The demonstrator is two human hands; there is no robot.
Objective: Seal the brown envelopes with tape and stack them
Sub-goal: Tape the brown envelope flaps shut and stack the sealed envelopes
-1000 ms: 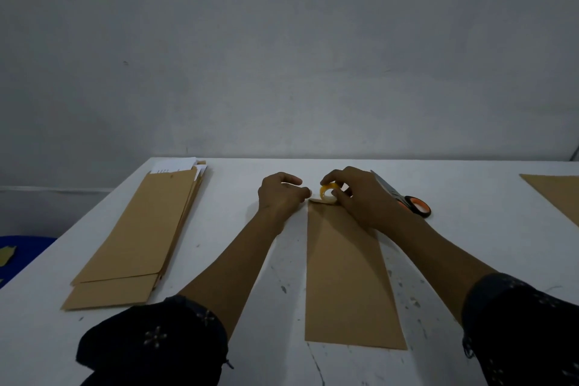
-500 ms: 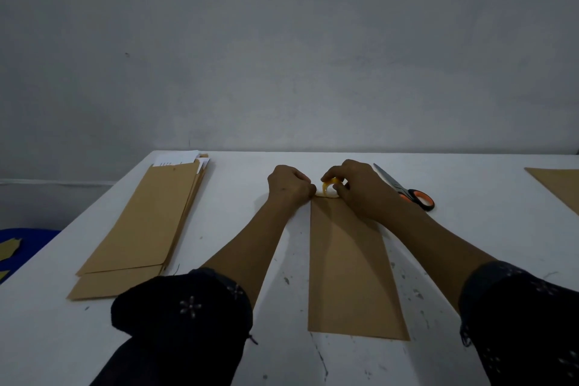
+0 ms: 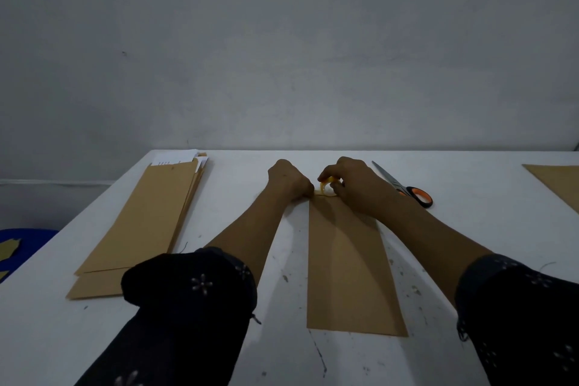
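One long brown envelope [image 3: 349, 263] lies lengthwise in front of me on the white table [image 3: 470, 229]. At its far end my right hand [image 3: 357, 186] grips a small yellow tape roll [image 3: 327, 186]. My left hand [image 3: 289, 180] sits curled at the envelope's far left corner, right beside the roll; what its fingertips pinch is hidden. A stack of brown envelopes [image 3: 147, 222] lies to the left, with white papers sticking out of its far end.
Scissors with orange-and-black handles [image 3: 404, 186] lie just right of my right hand. Another brown envelope [image 3: 560, 185] shows at the right edge. A blue object [image 3: 22, 244] sits on the floor left of the table. A grey wall stands behind.
My left hand has closed in against the tape roll at the envelope's far left corner. My right hand stays on the roll, and both hands sit tighter together.
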